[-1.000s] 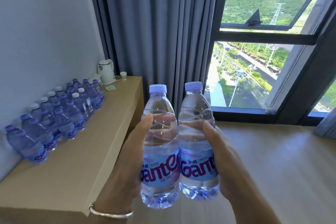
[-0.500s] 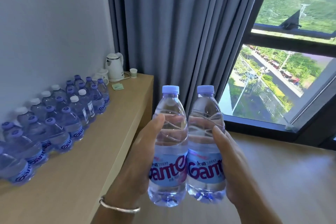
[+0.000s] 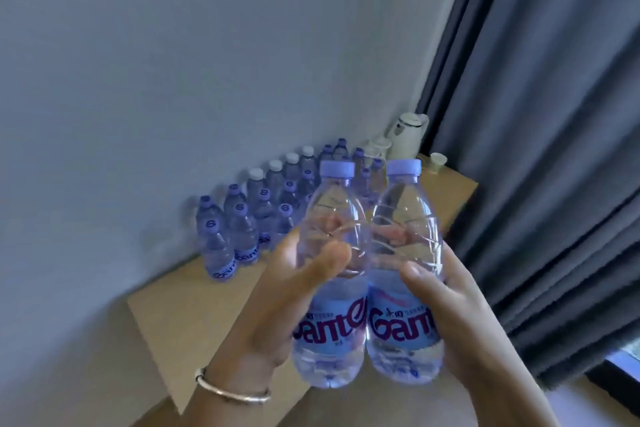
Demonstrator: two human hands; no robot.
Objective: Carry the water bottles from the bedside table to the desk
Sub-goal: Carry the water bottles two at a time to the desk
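Hands (image 3: 277, 302) hold 2 bottles (image 3: 330, 288) (upright).

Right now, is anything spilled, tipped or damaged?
Nothing stands out. Both carried bottles are capped and upright, one in each hand; the bottles on the desk all stand upright.

Both forearms raised in front of chest. Left hand (image 3: 277, 291) wrapped round left bottle (image 3: 330, 288), thumb across its front, bracelet (image 3: 230, 392) on wrist. Right hand (image 3: 464, 319) wrapped round right bottle (image 3: 403, 281), thumb on front. Bottles upright, touching side by side.
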